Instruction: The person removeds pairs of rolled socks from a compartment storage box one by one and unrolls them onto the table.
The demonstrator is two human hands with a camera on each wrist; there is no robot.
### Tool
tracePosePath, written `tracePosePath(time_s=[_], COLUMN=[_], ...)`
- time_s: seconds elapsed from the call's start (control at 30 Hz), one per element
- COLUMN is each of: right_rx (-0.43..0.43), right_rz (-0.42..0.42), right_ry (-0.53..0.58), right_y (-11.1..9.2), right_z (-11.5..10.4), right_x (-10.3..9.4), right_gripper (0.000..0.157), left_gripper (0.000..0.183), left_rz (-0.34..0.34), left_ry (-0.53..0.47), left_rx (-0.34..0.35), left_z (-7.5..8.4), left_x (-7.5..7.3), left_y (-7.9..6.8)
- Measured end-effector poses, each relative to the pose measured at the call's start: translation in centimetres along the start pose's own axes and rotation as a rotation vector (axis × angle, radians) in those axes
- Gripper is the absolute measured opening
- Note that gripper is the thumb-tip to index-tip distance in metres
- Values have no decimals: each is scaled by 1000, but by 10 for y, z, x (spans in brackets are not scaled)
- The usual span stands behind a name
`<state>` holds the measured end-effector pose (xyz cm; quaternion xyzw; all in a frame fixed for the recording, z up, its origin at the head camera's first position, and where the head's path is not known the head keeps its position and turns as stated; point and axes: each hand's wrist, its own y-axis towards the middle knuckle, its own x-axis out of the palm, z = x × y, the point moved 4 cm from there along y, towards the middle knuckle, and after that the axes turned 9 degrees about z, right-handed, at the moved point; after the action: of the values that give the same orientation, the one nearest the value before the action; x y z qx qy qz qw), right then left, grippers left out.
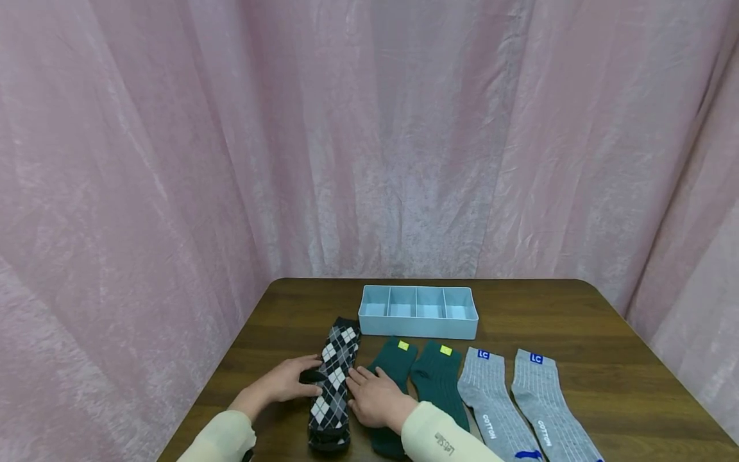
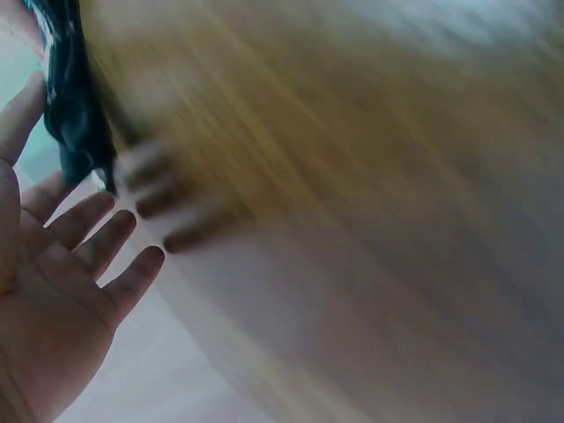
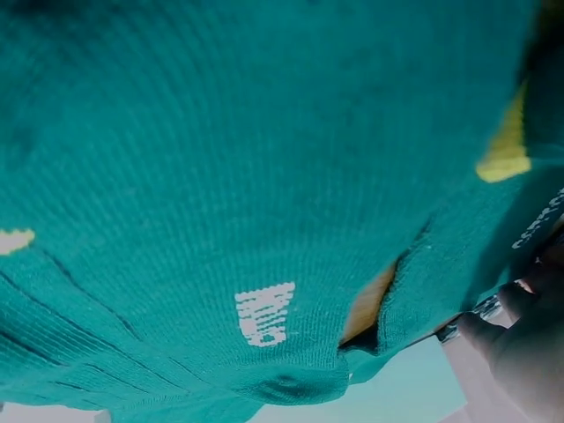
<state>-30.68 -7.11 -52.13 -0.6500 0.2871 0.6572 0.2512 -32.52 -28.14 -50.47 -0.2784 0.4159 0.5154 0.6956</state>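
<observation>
Black, grey and white argyle socks (image 1: 336, 375) lie lengthwise on the table, seemingly stacked, a black heel (image 1: 312, 376) jutting left. At that heel is my left hand (image 1: 285, 380), its thumb and fingers spread along the socks' left edge. The left wrist view has the same hand (image 2: 57, 291) with extended fingers beside the dark fabric (image 2: 77, 115). My right hand (image 1: 378, 396) lies over a green sock (image 1: 394, 359), fingertips touching the argyle socks' right edge. Green ribbed knit (image 3: 220, 176) fills most of the right wrist view, with my right fingers (image 3: 480, 335) at its edge.
A light blue box (image 1: 418, 328) with several compartments stands behind the socks. Right of my right hand lie another green sock (image 1: 441, 385) and two grey socks (image 1: 491, 398) marked COTTON. Pink curtains (image 1: 369, 141) hang behind the wooden table (image 1: 537, 314).
</observation>
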Motion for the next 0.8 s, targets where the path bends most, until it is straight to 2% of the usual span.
tracePosePath(time_s=[0.2,0.33,0.53,0.8], right_rx=[0,-3,3,-9], right_rz=[-16,-17,-33,-49], right_ry=[1,-9,-14,-11], right_y=[-1,-1,0,1], right_z=[-1,-1,-1,-1], right_x=[0,-1,0,2], right_gripper=[51,51,52,52], left_gripper=[61,52,34,5], left_rz=[60,76,98,177], left_ry=[-32,-41,-40,-44], left_rx=[-82,-108,-86,-46], left_z=[-17,-21,-22,-19], left_x=[-7,-9,-8,-8], left_y=[-8,-9,-6,-3])
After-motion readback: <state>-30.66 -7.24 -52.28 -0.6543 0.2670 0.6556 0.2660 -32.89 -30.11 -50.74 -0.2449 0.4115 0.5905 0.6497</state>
